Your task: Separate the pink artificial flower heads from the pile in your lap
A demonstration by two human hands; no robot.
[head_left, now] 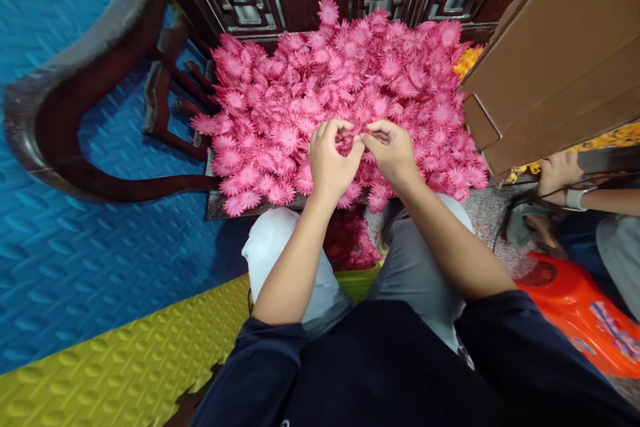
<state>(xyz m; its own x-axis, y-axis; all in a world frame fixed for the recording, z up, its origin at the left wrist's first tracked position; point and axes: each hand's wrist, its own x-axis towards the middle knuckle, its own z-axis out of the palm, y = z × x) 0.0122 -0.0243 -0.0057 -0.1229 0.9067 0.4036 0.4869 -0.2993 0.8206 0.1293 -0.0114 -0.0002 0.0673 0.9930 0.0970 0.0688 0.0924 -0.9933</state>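
Observation:
Just above a wide heap of pink artificial flowers [290, 138], my two hands meet near the middle. Thumb and fingers of my left hand [333, 157] are pinched on a small pink flower [346, 144]. My right hand [393, 150] pinches at the same spot from the other side, fingertips together on the flower. The flower's outline is partly hidden by my fingers and blends with the pile behind it. The heap covers the seat of a dark wooden bench, whose front edge [225, 205] shows at the left.
A curved dark wooden armrest [55, 140] stands left over blue mat flooring [165, 247]. On the right is a large cardboard box [560, 60], with yellow flowers [610, 137] beside it. Another person's hand [560, 173] rests near an orange-red plastic thing [575, 313]. Pink pieces [363, 240] lie below, between my knees.

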